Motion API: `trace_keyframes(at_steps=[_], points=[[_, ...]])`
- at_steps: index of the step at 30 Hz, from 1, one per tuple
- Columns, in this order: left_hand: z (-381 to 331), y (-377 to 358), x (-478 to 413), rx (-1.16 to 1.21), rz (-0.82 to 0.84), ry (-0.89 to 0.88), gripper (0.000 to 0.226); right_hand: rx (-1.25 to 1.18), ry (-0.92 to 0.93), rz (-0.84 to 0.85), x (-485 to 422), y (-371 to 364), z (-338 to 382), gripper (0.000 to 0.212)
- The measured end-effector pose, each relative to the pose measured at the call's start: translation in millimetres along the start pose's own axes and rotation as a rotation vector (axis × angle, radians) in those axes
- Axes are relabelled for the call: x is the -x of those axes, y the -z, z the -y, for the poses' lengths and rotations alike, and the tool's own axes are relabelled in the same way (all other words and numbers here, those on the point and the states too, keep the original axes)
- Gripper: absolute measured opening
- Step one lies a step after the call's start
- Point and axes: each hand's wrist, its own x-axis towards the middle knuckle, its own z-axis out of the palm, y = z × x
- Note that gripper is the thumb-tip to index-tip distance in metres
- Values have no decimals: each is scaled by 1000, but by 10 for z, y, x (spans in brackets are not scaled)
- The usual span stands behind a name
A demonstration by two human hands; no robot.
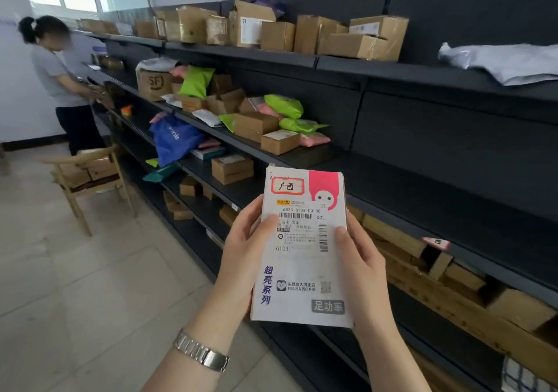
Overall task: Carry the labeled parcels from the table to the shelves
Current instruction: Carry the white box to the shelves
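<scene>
Parcel [302,249] gripped in both hands, left hand [241,249], right hand [359,258], before dark shelves [422,180] crowded with cardboard boxes [232,168].

Dark shelves [422,177] run along the wall: brown boxes [317,33] line the top tier, a grey bag [501,61] lies further right, green bags [283,106] and boxes sit below

I see a flat white rectangular parcel [302,249] with a pink corner, a red-framed handwritten sticker and a barcoded shipping label, held upright and face-on near me before the long dark metal shelves [422,180] stretching far left, stocked with cardboard boxes.
</scene>
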Motion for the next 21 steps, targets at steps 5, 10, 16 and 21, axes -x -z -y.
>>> trace_keyframes(at_steps=[5, 10, 16, 21], points=[[-113, 35, -955, -7, 117, 23, 38, 8, 38, -154, -696, -311, -37, 33], [-37, -263, -1692, -32, 275, 78, 37, -15, 39, -271, -1287, -193, -54, 34], [158, -963, -2482, -13, 367, 154, 33, -79, 27, -293, -1971, 313, 8, 41], [314, -1532, -3066, -42, 500, 262, 45, -120, -20, -391, -2551, 722, 60, 39]])
